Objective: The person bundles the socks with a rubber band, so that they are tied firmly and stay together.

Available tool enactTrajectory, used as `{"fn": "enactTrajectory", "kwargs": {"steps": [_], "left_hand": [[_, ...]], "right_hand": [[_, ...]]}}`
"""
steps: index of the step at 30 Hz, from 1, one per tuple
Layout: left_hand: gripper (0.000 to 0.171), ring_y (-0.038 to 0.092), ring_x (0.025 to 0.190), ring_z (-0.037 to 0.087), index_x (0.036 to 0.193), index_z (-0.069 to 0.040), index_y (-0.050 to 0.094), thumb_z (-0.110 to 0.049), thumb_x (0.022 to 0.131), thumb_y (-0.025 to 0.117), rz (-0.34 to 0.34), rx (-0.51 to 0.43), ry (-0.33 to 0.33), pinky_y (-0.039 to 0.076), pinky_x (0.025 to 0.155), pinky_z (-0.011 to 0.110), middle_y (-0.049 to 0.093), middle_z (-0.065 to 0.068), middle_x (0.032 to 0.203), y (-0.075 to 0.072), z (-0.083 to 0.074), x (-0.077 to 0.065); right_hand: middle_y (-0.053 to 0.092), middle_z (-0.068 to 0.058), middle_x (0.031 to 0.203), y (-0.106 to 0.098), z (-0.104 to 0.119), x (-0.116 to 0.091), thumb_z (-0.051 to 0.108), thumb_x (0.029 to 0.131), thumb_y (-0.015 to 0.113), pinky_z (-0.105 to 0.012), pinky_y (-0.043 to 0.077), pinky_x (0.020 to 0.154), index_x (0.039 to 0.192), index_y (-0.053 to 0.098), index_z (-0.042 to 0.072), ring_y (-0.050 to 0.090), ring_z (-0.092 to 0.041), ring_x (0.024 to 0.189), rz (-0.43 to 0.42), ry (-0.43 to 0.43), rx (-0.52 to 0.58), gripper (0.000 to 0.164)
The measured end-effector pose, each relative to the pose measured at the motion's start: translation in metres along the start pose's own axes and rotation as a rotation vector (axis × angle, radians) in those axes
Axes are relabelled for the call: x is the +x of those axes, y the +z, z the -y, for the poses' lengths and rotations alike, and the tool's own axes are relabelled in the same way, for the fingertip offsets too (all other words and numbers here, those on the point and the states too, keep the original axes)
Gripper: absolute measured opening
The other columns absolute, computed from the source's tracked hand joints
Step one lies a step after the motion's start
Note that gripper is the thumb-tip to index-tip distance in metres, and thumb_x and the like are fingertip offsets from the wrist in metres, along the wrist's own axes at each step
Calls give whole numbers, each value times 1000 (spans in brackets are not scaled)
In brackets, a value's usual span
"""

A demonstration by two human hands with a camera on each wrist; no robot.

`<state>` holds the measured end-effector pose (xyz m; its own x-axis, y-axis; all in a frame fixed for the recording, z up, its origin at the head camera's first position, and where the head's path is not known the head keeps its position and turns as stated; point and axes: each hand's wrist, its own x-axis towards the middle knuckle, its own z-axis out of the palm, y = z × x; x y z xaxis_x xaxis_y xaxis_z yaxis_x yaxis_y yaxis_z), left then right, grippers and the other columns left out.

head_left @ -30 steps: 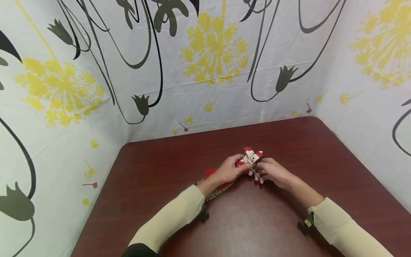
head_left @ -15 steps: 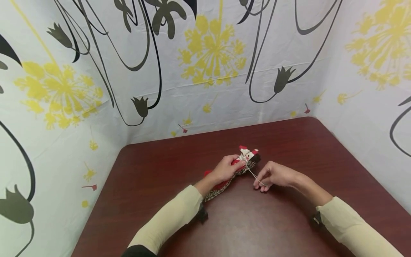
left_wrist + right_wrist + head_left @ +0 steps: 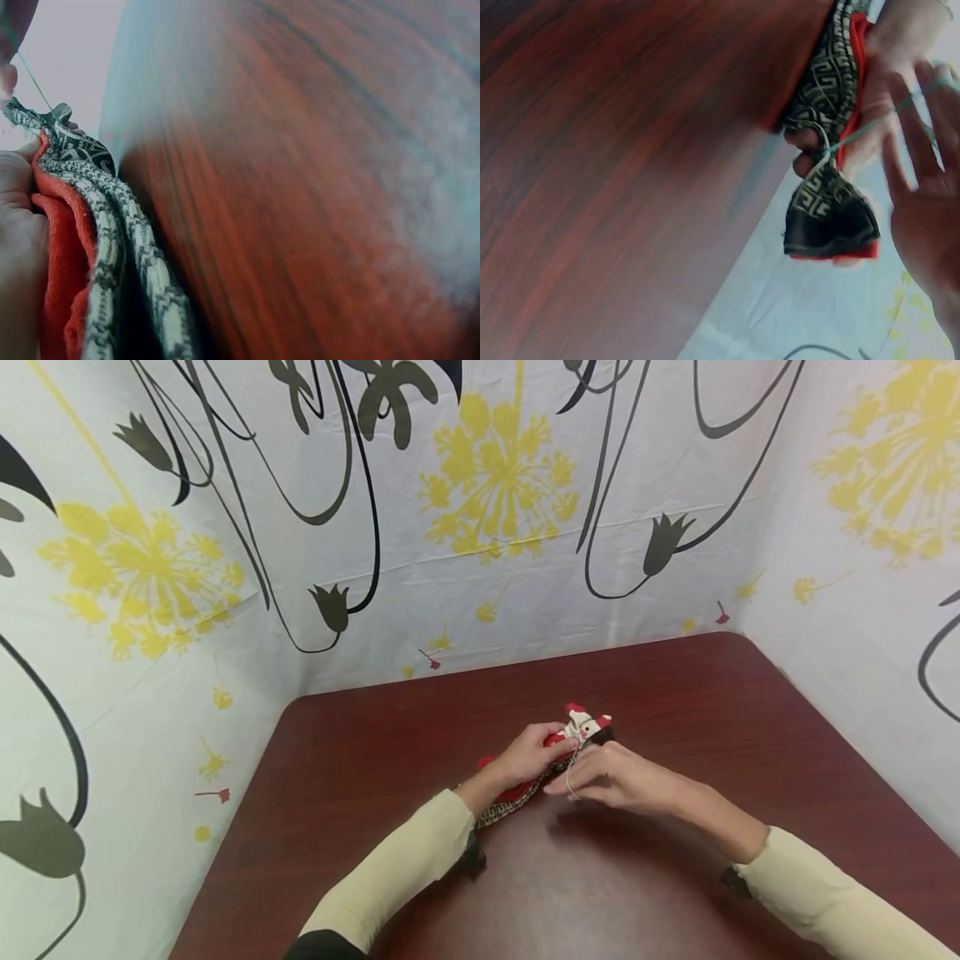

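My left hand (image 3: 528, 755) grips a long bunched red cloth piece (image 3: 517, 791) with a dark, pale-patterned side and a white-and-red snowman-like figure (image 3: 588, 727) at its far end. The right wrist view shows its gathered dark end (image 3: 829, 217) cinched at a narrow neck, left fingertips beside it. From that neck a thin band (image 3: 866, 124) stretches over the spread fingers of my right hand (image 3: 633, 778). Those fingers extend leftward just in front of the cloth. Red and patterned folds (image 3: 71, 247) run along the left palm in the left wrist view.
The dark red wooden table (image 3: 360, 752) lies under both hands. White sheeting (image 3: 420, 527) with yellow and grey flower prints stands behind it and along both sides. A small dark wrist camera (image 3: 472, 857) sits under the left cuff.
My right hand pulled the band out toward the right and front, then swung back left across the cloth with its fingers inside the loop. The left hand keeps its grip, shifting only slightly.
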<state>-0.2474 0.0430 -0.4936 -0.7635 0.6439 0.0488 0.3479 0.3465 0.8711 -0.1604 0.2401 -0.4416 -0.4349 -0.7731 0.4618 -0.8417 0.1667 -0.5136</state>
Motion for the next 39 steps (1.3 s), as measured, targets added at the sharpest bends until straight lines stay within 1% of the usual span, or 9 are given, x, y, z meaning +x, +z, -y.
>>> {"fn": "enactTrajectory", "kwargs": {"steps": [3, 6, 11, 17, 22, 28, 32, 35, 39], "left_hand": [[25, 58, 70, 4, 119, -11, 75, -31, 108, 65, 18, -5, 14, 50, 67, 22, 72, -6, 90, -1, 1, 0], [23, 59, 70, 4, 117, -9, 74, -29, 108, 65, 27, -12, 20, 51, 68, 22, 71, -6, 88, -1, 1, -1], [21, 57, 70, 4, 113, -3, 72, -21, 110, 61, 22, -38, 42, 49, 69, 20, 67, -4, 85, -1, 1, -1], [21, 58, 80, 5, 117, 2, 71, -12, 110, 58, -32, -148, 45, 48, 74, 21, 66, -3, 90, 1, 1, -1], [23, 54, 75, 4, 119, -2, 70, -22, 110, 61, -119, -142, 1, 44, 70, 21, 61, -7, 83, 5, 0, 0], [28, 61, 90, 6, 129, -2, 68, -20, 108, 65, -217, -208, -21, 50, 83, 22, 73, 2, 104, 10, 0, -1], [35, 65, 102, 8, 140, -4, 58, -14, 107, 65, -235, -326, -32, 53, 88, 24, 73, 11, 120, 13, 1, -3], [38, 67, 101, 10, 141, -10, 47, -10, 107, 64, -241, -423, -30, 54, 80, 23, 73, 14, 117, 14, 1, -4], [36, 69, 97, 12, 138, -12, 44, -4, 108, 61, -213, -475, 16, 55, 76, 23, 73, 15, 112, 14, 2, -5]], "right_hand": [[81, 5, 110, 7, -1, 5, -3, 81, 89, -34, 45, 106, 117, 83, 10, 74, -6, 95, -131, -45, -105, 39], [81, 3, 108, 15, -2, 9, 1, 82, 90, -27, 45, 108, 115, 83, 7, 75, -4, 95, -172, -47, -73, 34], [81, 1, 103, 29, -3, 13, -2, 84, 87, -17, 56, 85, 108, 84, 6, 76, -13, 92, -296, -11, -40, 25], [81, -2, 104, 34, -4, 8, -2, 85, 86, -13, 52, 87, 109, 84, 6, 75, -12, 96, -591, 283, -37, 25], [78, -9, 118, 31, -3, 1, 9, 98, 78, -16, 56, 82, 123, 78, 0, 71, -1, 102, -780, 588, 244, 27], [78, -14, 117, 34, -5, 2, 13, 106, 67, -23, 59, 79, 139, 59, -16, 75, -13, 90, -1096, 729, 793, 44], [81, -1, 105, 36, -4, 4, 15, 108, 64, -20, 57, 77, 141, 61, -5, 74, -9, 83, -1275, 866, 993, 38], [80, 6, 98, 37, -5, 3, 16, 108, 65, -20, 57, 80, 124, 69, 7, 74, -7, 85, -1295, 929, 1057, 20], [77, 7, 95, 39, -9, 3, 16, 108, 64, -25, 57, 94, 123, 65, 3, 73, -8, 93, -1225, 932, 1104, 19]]}}
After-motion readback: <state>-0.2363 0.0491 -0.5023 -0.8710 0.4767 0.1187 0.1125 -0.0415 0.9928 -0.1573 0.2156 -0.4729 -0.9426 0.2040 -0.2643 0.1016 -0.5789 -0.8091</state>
